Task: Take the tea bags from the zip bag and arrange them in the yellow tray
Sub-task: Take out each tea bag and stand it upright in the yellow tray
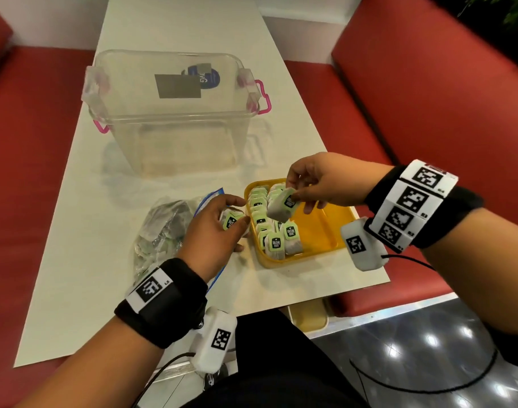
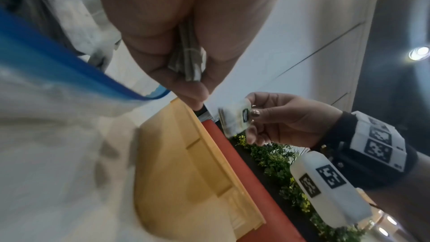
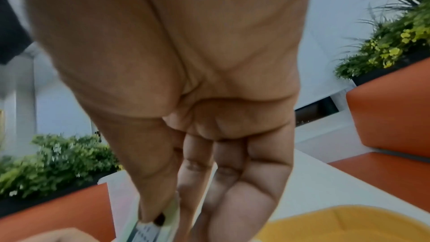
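A yellow tray sits near the table's front right edge, its left half filled with several green-labelled tea bags standing in rows. My right hand pinches one tea bag by its top and holds it above those rows; the same bag shows in the left wrist view. My left hand grips a small stack of tea bags just left of the tray, seen edge-on as tea bags. The clear zip bag with a blue seal lies crumpled under my left forearm.
A large clear plastic storage box with pink latches stands on the white table behind the tray. Red bench seats flank the table on both sides. The tray's right half is bare.
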The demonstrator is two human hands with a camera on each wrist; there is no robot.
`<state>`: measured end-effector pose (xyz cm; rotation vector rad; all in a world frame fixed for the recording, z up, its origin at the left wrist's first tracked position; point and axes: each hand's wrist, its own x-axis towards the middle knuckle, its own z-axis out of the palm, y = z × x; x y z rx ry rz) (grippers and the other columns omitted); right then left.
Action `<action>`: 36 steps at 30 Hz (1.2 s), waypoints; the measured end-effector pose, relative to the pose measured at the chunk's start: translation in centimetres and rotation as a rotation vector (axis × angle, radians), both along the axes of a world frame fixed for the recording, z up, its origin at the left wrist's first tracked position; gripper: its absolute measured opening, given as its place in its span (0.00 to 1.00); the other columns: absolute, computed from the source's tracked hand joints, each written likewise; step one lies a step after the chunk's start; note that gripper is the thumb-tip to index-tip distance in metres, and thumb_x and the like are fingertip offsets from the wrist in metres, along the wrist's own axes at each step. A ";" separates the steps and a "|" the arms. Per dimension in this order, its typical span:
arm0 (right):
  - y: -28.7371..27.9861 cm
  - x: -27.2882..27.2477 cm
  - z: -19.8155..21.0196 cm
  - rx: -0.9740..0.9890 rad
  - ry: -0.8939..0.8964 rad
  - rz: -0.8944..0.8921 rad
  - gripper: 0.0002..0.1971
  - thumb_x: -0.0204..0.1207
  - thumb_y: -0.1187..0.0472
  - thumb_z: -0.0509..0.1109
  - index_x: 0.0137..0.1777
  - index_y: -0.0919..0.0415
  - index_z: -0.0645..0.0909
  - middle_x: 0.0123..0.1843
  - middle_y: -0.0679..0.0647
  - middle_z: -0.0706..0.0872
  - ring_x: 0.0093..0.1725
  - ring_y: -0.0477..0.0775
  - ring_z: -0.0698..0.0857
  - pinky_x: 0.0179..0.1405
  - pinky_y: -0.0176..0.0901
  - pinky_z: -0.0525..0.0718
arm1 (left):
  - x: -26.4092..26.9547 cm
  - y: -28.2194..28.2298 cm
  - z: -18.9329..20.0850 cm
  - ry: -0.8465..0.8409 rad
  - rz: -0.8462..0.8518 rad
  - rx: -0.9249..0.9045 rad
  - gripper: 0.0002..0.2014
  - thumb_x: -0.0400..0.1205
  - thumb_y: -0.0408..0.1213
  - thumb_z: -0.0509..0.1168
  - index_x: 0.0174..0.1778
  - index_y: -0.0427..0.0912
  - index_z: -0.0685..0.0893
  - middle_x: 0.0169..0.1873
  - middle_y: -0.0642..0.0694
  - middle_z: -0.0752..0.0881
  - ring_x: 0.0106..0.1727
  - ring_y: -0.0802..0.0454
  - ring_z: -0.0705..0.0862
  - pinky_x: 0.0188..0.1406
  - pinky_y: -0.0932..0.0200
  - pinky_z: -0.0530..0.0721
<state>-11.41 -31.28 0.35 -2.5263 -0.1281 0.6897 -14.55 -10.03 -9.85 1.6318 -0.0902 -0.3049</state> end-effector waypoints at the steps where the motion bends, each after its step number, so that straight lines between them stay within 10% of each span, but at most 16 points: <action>1: -0.2 0.0 -0.3 -0.056 0.009 0.032 0.03 0.80 0.64 0.68 0.51 0.57 0.80 0.41 0.53 0.90 0.36 0.49 0.90 0.33 0.41 0.86 | 0.1 0.0 -0.2 -0.002 0.005 0.029 0.09 0.82 0.33 0.68 0.56 0.50 0.80 0.54 0.53 0.82 0.41 0.49 0.90 0.29 0.62 0.85; 8: 0.2 -0.8 -3.6 -0.364 0.156 0.242 0.01 0.79 0.59 0.68 0.49 0.53 0.79 0.42 0.45 0.87 0.40 0.47 0.90 0.41 0.41 0.80 | 0.5 -0.7 -1.4 -0.103 -0.042 0.231 0.10 0.78 0.40 0.73 0.52 0.49 0.81 0.52 0.58 0.82 0.35 0.45 0.89 0.37 0.44 0.89; 16: 1.2 -1.3 -6.7 -0.567 0.171 0.321 0.14 0.72 0.60 0.76 0.57 0.58 0.82 0.52 0.54 0.86 0.47 0.55 0.83 0.38 0.40 0.75 | 0.7 -1.0 -2.4 -0.154 -0.059 0.286 0.13 0.75 0.40 0.76 0.51 0.50 0.80 0.55 0.51 0.81 0.38 0.52 0.84 0.26 0.69 0.80; 21: 1.9 -1.5 -7.3 -0.652 0.150 0.404 0.17 0.76 0.64 0.71 0.66 0.59 0.81 0.61 0.55 0.85 0.59 0.58 0.83 0.44 0.40 0.73 | 0.8 -0.9 -2.7 -0.167 -0.058 0.281 0.13 0.75 0.41 0.76 0.51 0.52 0.81 0.51 0.57 0.81 0.48 0.48 0.85 0.46 0.47 0.88; 29: 2.8 -1.3 -7.8 -0.770 0.112 0.389 0.09 0.77 0.64 0.69 0.54 0.66 0.84 0.34 0.55 0.75 0.41 0.57 0.77 0.21 0.36 0.60 | 0.7 -0.9 -2.8 -0.160 -0.046 0.267 0.14 0.75 0.41 0.76 0.53 0.52 0.81 0.50 0.59 0.81 0.49 0.49 0.84 0.49 0.41 0.87; 36: 2.5 -1.2 -7.8 -0.672 0.011 0.229 0.18 0.72 0.56 0.77 0.58 0.63 0.79 0.52 0.57 0.85 0.53 0.59 0.84 0.41 0.42 0.74 | 0.7 -0.9 -2.6 -0.159 -0.041 0.258 0.15 0.75 0.40 0.76 0.54 0.51 0.80 0.50 0.60 0.81 0.46 0.51 0.84 0.46 0.46 0.88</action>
